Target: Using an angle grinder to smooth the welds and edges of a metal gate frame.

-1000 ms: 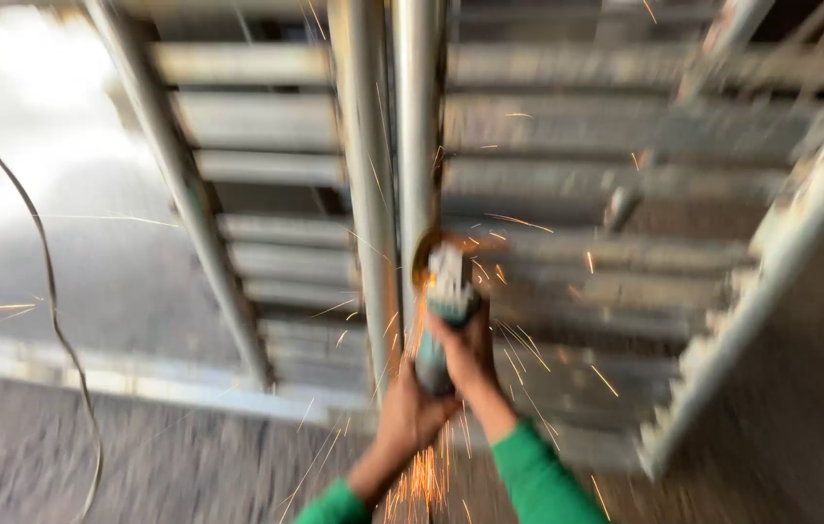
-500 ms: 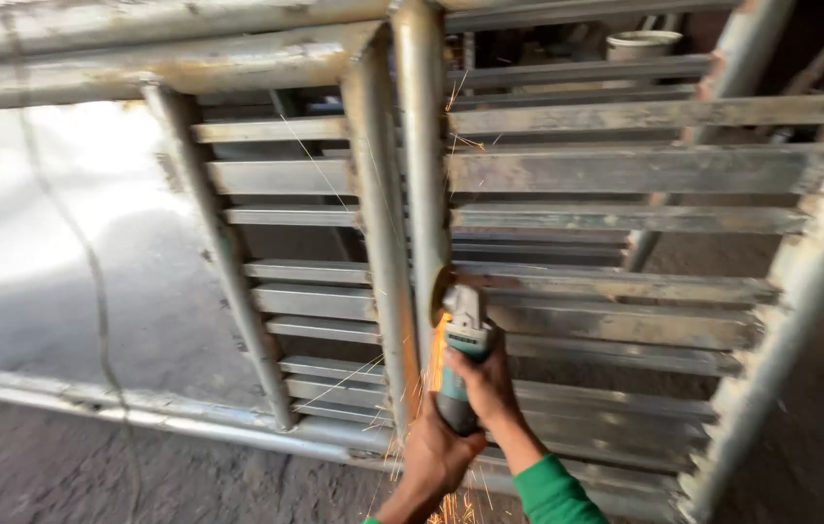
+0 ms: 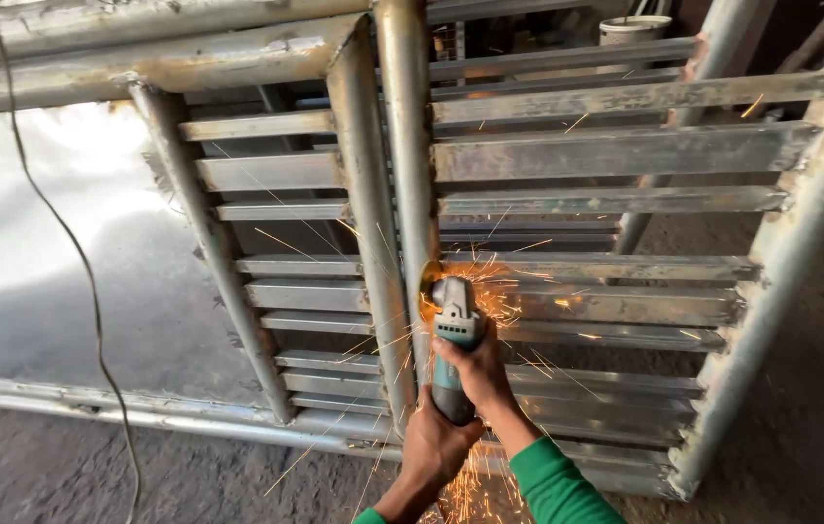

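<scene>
More sparks now off grinder (image 3: 455, 335), slats (image 3: 616, 153) behind.

A teal-and-grey angle grinder (image 3: 455, 340) is pointing up and away, its disc pressing against the upright pipe (image 3: 410, 194) of a grey steel slatted gate frame (image 3: 616, 155) lying flat; orange sparks (image 3: 490, 301) are spraying from the contact point, down and outward.

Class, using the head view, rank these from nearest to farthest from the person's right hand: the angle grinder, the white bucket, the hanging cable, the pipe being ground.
1. angle grinder: gripped in the right hand itself.
2. vertical pipe: just left of the grinder's head, where sparks fly.
3. hanging cable: far left, trailing down.
4. white bucket: top edge, behind the slats.
</scene>
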